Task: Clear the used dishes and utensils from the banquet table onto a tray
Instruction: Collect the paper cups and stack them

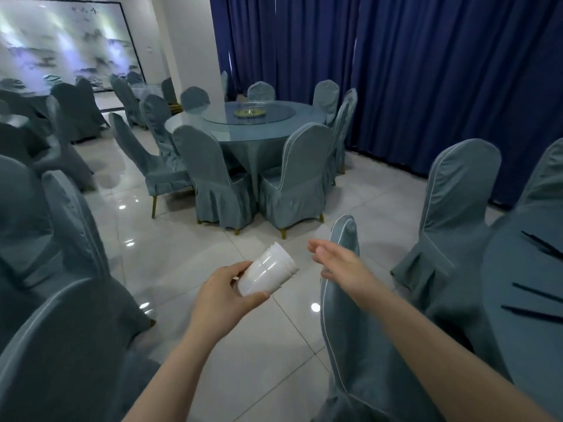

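My left hand (227, 295) grips a stack of white plastic cups (267, 275), held tilted on its side with the rims pointing up and right, above the tiled floor. My right hand (338, 263) hovers a little to the right of the cups, fingers apart and holding nothing. At the right edge is part of a banquet table (515, 269) in a blue-grey cloth, with several dark chopsticks (540, 292) lying on it. No tray is in view.
A covered chair (347, 330) stands under my right forearm, another chair (457, 202) beside the table. More covered chairs (61, 239) crowd the left. Across the glossy floor (182, 239) is a round table (259, 129) with a glass turntable, chairs around it, a white pillar and blue curtains.
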